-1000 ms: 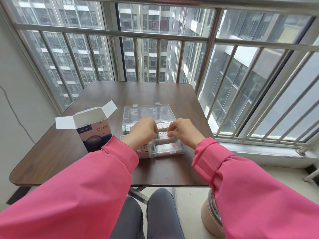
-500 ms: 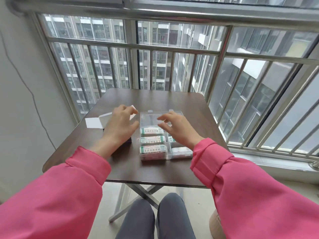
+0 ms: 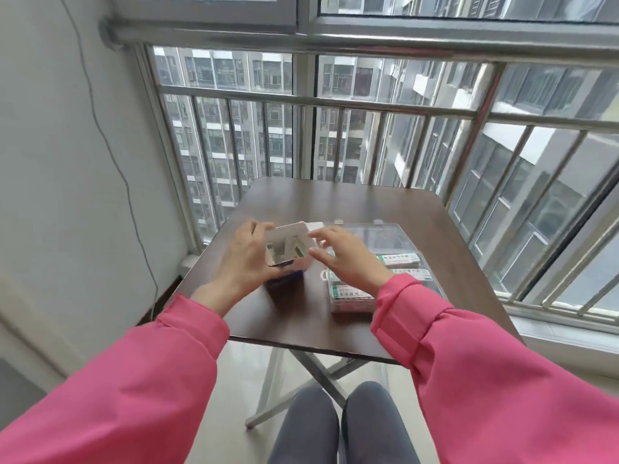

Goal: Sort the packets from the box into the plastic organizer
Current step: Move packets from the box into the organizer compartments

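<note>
Pale cardboard shows between your fingers: your left hand [image 3: 246,259] curls round the box [image 3: 288,254], thumb low on its near side and fingertips over the far edge, holding it tipped so its open mouth faces you. A few packets [image 3: 294,250] lie loose inside; their print is blurred and cannot be read. The box's lower body is dark blue-purple, its lettering smeared by motion. Your right hand [image 3: 348,259] hovers at three o'clock of the box, fingers spread and relaxed, holding nothing, its fingertips just beside the box's right flap.

Beyond that hand, again at three o'clock, the clear plastic organizer [image 3: 395,236] sits with its lid laid back toward twelve o'clock. Rows of green-and-white packets fill its near compartments; the characters on them are too small to make out.

Everything rests on a dark brown wooden table [image 3: 351,199] with crossed metal legs. Your pink sleeves [image 3: 469,363] and grey trousers [image 3: 335,426] fill the six o'clock edge. A steel railing [image 3: 335,105] and windows face apartment blocks at twelve; a white wall with a thin cable stands at nine.
</note>
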Action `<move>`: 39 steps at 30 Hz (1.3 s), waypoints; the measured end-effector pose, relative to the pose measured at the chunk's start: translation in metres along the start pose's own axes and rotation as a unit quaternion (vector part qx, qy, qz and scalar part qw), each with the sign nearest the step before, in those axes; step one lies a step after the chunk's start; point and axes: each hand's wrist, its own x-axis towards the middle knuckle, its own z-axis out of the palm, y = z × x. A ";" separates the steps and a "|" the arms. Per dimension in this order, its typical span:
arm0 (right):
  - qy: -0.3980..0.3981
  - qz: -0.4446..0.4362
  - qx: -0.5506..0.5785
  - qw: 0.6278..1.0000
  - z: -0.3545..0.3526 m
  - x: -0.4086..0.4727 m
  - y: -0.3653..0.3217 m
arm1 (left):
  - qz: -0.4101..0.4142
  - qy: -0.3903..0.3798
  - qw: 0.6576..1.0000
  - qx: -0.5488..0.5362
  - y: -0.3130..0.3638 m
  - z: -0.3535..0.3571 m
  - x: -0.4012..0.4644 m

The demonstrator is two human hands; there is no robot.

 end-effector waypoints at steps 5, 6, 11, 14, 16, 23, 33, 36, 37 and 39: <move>0.100 -0.096 -0.033 0.990 0.001 -0.024 -0.012 | 0.100 0.097 0.990 0.033 0.008 -0.007 -0.015; 0.107 -0.118 -0.066 0.985 0.000 -0.028 -0.014 | 0.122 0.109 0.986 0.039 0.011 -0.010 -0.016; 0.067 -0.162 -0.198 0.964 -0.015 -0.049 -0.028 | 0.184 0.104 0.977 0.026 0.028 -0.016 -0.022; 0.034 -0.145 -0.224 0.963 -0.019 -0.056 -0.033 | 0.210 0.096 0.973 0.018 0.040 -0.020 -0.025; 0.011 -0.100 -0.261 0.960 -0.022 -0.059 -0.039 | 0.230 0.102 0.968 0.017 0.048 -0.024 -0.026; -0.001 -0.017 -0.327 0.945 -0.023 -0.062 -0.055 | 0.266 0.123 0.956 0.026 0.060 -0.026 -0.031; -0.133 0.028 -0.217 0.967 -0.023 -0.067 -0.058 | 0.251 0.108 0.962 -0.011 0.053 -0.023 -0.036; -0.145 0.015 -0.267 0.953 -0.020 -0.069 -0.056 | 0.251 0.115 0.961 -0.031 0.054 -0.021 -0.037; -0.136 0.005 -0.291 0.947 -0.018 -0.069 -0.055 | 0.254 0.117 0.960 -0.038 0.055 -0.019 -0.037; -0.116 -0.001 -0.318 0.941 -0.015 -0.067 -0.052 | 0.259 0.114 0.958 -0.047 0.058 -0.018 -0.037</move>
